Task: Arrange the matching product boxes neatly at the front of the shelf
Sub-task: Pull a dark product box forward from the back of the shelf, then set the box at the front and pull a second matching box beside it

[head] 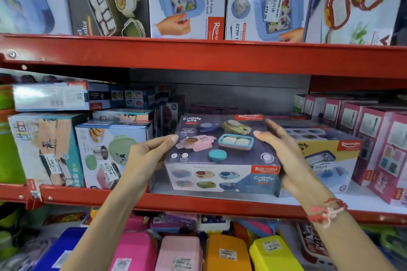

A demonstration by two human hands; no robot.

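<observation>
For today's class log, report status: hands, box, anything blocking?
Left hand and right hand grip Crunchy Bite box by its sides. Box at middle shelf front. Yellow box close on right.

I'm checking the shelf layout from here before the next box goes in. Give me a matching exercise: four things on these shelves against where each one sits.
Things:
1. dark Crunchy Bite box
2. yellow Crunchy Bite box
3. blue puzzle lunch box cartons
4. loose pink container

Places:
A. upper shelf
B. between the left hand and right hand
C. lower shelf, under the red rail
D. middle shelf, right of the held box

Pairs: 1-B, 2-D, 3-A, 4-C
</observation>
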